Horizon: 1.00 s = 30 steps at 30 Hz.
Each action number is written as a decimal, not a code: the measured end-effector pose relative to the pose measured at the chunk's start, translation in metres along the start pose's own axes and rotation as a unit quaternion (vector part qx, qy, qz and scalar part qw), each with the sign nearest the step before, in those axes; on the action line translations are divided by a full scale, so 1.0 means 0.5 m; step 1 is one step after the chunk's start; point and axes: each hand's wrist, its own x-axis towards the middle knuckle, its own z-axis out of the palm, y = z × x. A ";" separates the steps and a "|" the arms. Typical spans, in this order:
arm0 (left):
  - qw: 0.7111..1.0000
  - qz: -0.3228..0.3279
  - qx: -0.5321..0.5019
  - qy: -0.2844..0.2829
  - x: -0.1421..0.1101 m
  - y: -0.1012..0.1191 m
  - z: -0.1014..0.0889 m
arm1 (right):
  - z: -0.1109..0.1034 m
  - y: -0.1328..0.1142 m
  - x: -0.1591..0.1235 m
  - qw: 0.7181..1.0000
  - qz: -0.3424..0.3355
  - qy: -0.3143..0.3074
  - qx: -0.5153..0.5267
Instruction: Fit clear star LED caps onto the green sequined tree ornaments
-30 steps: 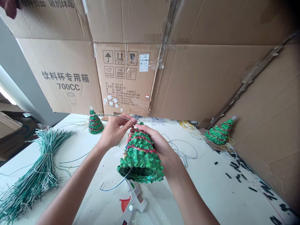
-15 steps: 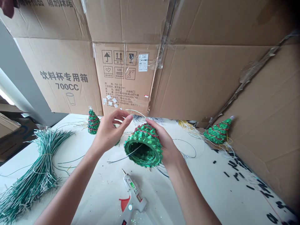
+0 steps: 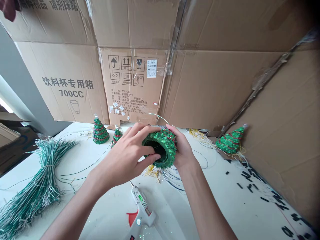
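Note:
A glittery green cone-shaped Christmas tree ornament [image 3: 162, 146] lies on its side in both hands, its hollow base facing left. My left hand [image 3: 127, 155] grips the base rim, with its fingers at the dark opening. My right hand [image 3: 182, 148] cups the far side of the tree. A thin curved wire [image 3: 157, 115] arcs up behind the tree, and its attachment is hidden. Just below my hands lies a hot glue gun [image 3: 141, 208], which neither hand touches.
Several finished glitter trees [image 3: 100, 132] stand on the white table [image 3: 82, 146], and another [image 3: 231, 141] leans by the cardboard wall [image 3: 212, 86]. A green-and-white wire bundle [image 3: 35, 190] lies left, with black pieces [image 3: 262, 196] right. A co-worker's hand [image 3: 8, 8] shows top left.
My left hand has let the wire go and moved onto the tree's base. The tree has risen and turned, with its opening now facing left toward that hand.

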 end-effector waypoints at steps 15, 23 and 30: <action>0.973 -0.144 0.067 0.167 0.003 0.006 0.110 | 0.050 0.011 -0.036 0.998 -0.031 0.057 0.008; 0.958 -0.189 0.028 0.216 0.003 0.001 0.148 | 0.063 0.012 -0.043 0.990 -0.092 0.103 0.015; 0.949 -0.190 -0.061 0.243 0.007 -0.002 0.164 | 0.060 0.007 -0.045 0.992 -0.090 0.091 0.004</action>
